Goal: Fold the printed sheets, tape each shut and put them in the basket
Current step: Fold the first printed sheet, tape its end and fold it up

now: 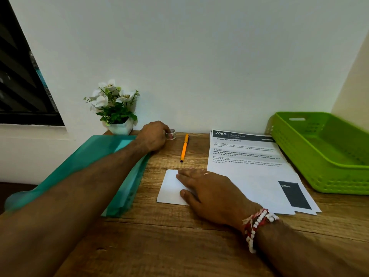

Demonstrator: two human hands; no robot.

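A folded white sheet (171,186) lies on the wooden desk (159,236) at the middle. My right hand (209,191) lies flat on it, fingers straight, pressing it down. My left hand (154,135) reaches to the back of the desk and curls round a small roll of tape (171,134) near the wall. A stack of printed sheets (257,170) lies to the right of the folded one. The green basket (327,156) stands at the far right with nothing visible inside.
An orange pen (184,147) lies between the tape and the folded sheet. A teal plastic folder (95,166) covers the desk's left side under my left arm. A small white pot of flowers (117,112) stands against the wall at the back left.
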